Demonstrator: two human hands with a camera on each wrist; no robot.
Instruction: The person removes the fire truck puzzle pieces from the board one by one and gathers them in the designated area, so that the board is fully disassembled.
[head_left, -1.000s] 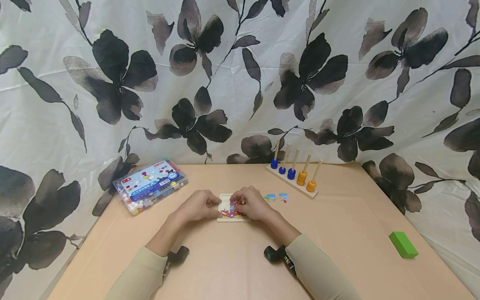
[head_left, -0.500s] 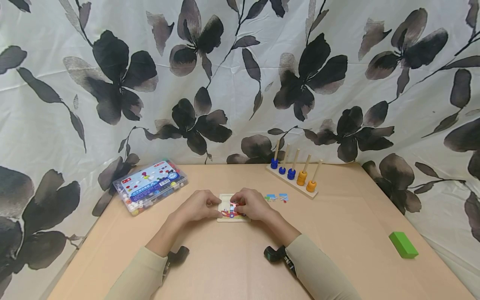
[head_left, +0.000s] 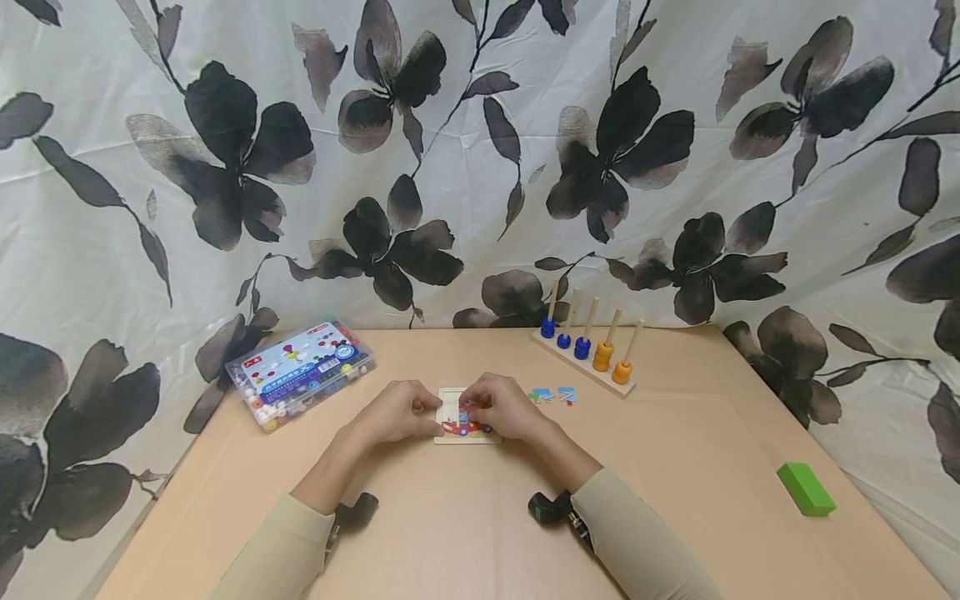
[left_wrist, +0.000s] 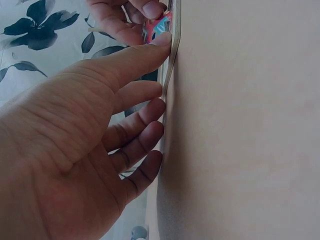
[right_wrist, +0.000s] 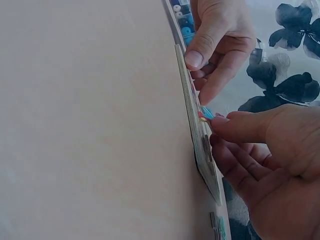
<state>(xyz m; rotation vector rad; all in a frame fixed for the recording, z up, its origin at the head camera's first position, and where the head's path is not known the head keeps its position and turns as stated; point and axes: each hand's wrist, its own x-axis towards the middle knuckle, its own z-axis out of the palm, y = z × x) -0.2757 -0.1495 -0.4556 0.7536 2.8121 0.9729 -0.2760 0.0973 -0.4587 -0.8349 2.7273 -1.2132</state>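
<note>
A small picture puzzle board with a red vehicle picture lies flat on the table, partly covered by both hands. My left hand rests at its left edge. In the left wrist view, the thumb touches the board while the other fingers lie apart along its side. Over the board's right half, my right hand pinches a colourful puzzle piece between thumb and fingertips, tilted just above the surface. Several loose puzzle pieces lie right of the board.
A clear case of beads with a printed lid lies at the back left. Behind the loose pieces stands a wooden peg stand with blue and orange rings. A green block sits at far right. Floral cloth hangs behind the table.
The right fingers and the pinched piece shift slightly over the board, and the piece's visible part turns a little. The left hand stays in place.
</note>
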